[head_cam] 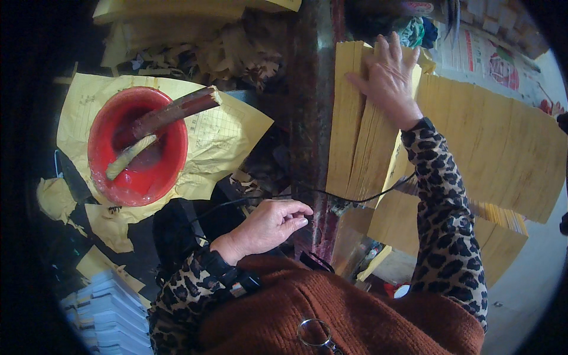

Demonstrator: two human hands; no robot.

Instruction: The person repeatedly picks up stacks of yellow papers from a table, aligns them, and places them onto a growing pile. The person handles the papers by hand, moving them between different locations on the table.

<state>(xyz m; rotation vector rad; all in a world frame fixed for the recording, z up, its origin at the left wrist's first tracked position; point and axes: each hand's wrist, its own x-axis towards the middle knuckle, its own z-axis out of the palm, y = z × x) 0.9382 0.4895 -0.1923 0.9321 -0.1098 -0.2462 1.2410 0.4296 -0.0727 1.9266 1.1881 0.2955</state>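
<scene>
My right hand (391,82) rests palm down with spread fingers on the upper part of a thick stack of yellow-brown paper (364,133). A dark gap runs lengthwise through this stack. Loosely curled, my left hand (270,227) is near the worn table edge, below a thin black cord (328,193); I see nothing held in it, though its palm side is hidden. To the left, a red plastic bowl (171,173) holds a wet-looking substance, a thick brown stick (177,111) and a shorter pale yellow piece (131,156). Crumpled yellow printed paper (230,137) lies beneath the bowl.
More stacks of yellow-brown paper (492,137) lie at the right. Folded white sheets (111,315) are piled at the lower left. Paper scraps (239,57) fill the area behind the bowl. A dark red table edge (310,111) runs down the middle.
</scene>
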